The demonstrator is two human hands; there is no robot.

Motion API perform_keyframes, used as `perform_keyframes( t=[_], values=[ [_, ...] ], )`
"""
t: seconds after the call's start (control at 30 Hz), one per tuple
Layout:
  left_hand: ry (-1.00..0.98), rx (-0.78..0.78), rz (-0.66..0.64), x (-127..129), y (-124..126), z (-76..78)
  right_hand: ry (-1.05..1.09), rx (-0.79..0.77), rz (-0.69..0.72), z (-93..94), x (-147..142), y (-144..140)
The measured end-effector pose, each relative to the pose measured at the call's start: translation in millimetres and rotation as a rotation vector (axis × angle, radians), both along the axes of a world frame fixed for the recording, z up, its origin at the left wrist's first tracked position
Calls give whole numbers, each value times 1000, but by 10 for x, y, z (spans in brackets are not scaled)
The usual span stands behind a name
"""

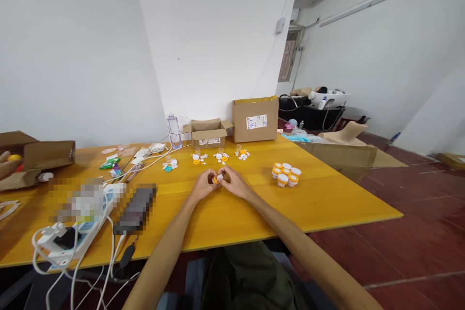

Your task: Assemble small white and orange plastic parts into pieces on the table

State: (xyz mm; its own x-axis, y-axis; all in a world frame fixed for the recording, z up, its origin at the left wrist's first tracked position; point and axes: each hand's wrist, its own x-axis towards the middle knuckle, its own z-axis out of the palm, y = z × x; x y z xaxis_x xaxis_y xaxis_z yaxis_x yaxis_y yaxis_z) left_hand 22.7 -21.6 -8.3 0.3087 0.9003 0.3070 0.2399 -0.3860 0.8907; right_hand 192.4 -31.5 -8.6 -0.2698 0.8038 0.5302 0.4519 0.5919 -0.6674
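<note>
Both my hands meet over the middle of the yellow table (pixel 327 203). My left hand (pixel 203 187) and my right hand (pixel 235 183) pinch one small orange and white part (pixel 218 178) between their fingertips. Beyond them lie three little piles of white and orange parts (pixel 220 156), plus one pile with a teal ring (pixel 169 165) to the left. To the right stands a cluster of several small orange and white jars (pixel 286 174).
An open small cardboard box (pixel 208 133), a larger closed box (pixel 255 119) and a clear water bottle (pixel 174 131) stand at the table's far edge. A power strip with white cables (pixel 74 237) lies front left. Another open box (pixel 34 157) sits far left.
</note>
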Motion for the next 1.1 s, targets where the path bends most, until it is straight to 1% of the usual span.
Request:
perform_keyframes(
  t=[0.1, 0.23, 0.43, 0.6, 0.7, 0.9, 1.1],
  values=[
    [1, -5, 5, -4, 13, -17, 1, -12, -21, -11, 4, 7],
    [7, -21, -1, -2, 21, -21, -36, -69, -52, -24, 10, 24],
    [15, -15, -6, 2, -1, 10, -9, -23, -8, -14, 0, 12],
    [3, -25, -7, 11, -11, 27, -4, -67, 8, -1, 1, 5],
    [3, -21, -4, 11, -8, 29, 10, -57, 8, 2, 4, 1],
    [-8, -35, -7, 6, 12, 15, 34, -36, -29, 5, -2, -11],
    [-31, -72, -21, 12, 23, 9, 131, 11, -95, 15, -6, -18]
  ],
)
